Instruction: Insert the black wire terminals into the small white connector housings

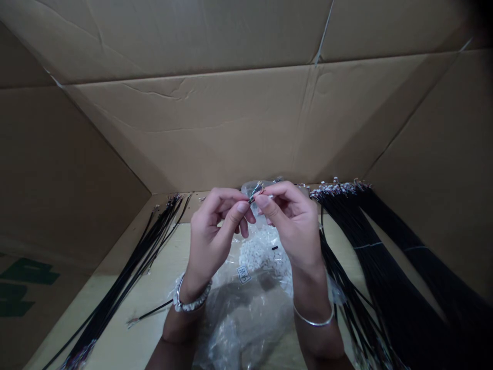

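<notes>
My left hand is closed in a pinch around the end of a thin black cable, from which fine coloured wires fan out. Opposite it, my right hand pinches at those wires with thumb and forefinger. A small white bit shows beside the right fingertips, too small to name. Past my left wrist a black cable pokes out with bare wire strands at its tip; whether it is the held one is hidden. Below both hands, a clear plastic bag lies open around a heap of small white connectors.
A bundle of black cables lies on the left of the table. Thicker tied bundles lie at the right, white connectors at their far ends. Cardboard walls stand behind and at both sides. A small label is on the bag.
</notes>
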The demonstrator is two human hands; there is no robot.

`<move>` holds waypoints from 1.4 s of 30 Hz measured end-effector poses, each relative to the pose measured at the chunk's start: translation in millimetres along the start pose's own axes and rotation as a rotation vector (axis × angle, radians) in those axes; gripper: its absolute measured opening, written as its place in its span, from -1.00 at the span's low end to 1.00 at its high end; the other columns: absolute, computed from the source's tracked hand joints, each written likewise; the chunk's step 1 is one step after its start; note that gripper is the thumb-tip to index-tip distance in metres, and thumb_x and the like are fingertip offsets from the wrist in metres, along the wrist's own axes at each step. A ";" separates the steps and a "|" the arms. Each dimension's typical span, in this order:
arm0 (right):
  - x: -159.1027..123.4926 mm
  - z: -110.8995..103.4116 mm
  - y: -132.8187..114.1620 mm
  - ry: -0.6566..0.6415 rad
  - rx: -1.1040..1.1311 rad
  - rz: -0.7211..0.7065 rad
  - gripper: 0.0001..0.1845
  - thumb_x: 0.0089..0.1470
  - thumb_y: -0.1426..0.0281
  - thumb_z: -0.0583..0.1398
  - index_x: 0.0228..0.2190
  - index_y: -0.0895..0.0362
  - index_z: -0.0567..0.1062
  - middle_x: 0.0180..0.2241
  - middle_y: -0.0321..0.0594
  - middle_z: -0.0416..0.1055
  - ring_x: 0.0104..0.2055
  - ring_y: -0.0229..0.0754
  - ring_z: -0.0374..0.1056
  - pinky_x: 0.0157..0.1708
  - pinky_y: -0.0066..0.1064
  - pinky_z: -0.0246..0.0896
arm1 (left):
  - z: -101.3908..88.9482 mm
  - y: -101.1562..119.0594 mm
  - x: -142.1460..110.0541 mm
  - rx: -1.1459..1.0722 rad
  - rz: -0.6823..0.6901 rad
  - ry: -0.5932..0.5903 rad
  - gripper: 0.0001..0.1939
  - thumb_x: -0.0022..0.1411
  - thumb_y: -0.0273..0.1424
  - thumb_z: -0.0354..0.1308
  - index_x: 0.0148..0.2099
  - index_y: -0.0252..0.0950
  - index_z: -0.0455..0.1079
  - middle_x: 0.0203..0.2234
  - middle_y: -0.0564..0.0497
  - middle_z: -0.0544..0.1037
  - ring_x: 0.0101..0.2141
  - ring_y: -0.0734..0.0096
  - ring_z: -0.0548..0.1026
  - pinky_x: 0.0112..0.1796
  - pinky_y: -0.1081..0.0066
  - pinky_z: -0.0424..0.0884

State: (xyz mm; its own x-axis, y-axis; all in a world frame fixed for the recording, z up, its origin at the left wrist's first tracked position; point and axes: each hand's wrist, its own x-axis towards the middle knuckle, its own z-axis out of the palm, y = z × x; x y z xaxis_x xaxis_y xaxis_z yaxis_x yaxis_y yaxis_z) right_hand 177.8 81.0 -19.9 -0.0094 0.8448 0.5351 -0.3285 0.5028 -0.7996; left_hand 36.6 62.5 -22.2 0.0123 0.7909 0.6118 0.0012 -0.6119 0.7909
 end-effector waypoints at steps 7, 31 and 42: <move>-0.3 -1.2 -1.4 0.030 -0.047 0.008 -0.93 0.17 0.41 0.39 -0.36 0.06 0.59 -0.48 -0.44 0.50 -0.49 -0.44 0.36 -0.48 -0.58 0.27 | 0.0 2.0 -0.1 0.021 -0.051 -0.005 -0.80 0.33 -0.44 0.32 -0.05 -0.22 0.39 -0.42 0.12 0.55 -0.55 0.60 0.53 -0.51 0.60 0.47; -5.7 1.4 -5.9 0.071 -0.154 0.055 -0.96 0.15 0.38 0.36 -0.32 0.07 0.60 -0.52 -0.37 0.54 -0.51 -0.31 0.42 -0.50 -0.47 0.35 | -9.0 5.0 5.9 -0.202 -0.293 -0.184 -0.90 0.44 -0.38 0.18 -0.14 -0.27 0.33 -0.46 0.04 0.60 -0.58 0.54 0.52 -0.54 0.54 0.30; -6.5 1.8 -5.5 0.075 -0.161 0.061 -0.94 0.15 0.36 0.36 -0.31 0.07 0.60 -0.51 -0.36 0.52 -0.51 -0.31 0.39 -0.52 -0.47 0.31 | -10.7 2.1 5.6 -0.232 -0.318 -0.205 -0.92 0.45 -0.37 0.17 -0.14 -0.26 0.35 -0.48 0.05 0.59 -0.59 0.53 0.49 -0.56 0.52 0.28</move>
State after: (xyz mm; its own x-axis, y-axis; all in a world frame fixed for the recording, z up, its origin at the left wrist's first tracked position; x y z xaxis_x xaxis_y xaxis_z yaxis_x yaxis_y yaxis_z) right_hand 177.9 72.4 -18.6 0.0480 0.8829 0.4670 -0.1739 0.4678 -0.8665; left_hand 25.9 65.8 -17.1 0.2460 0.9071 0.3415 -0.1871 -0.3013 0.9350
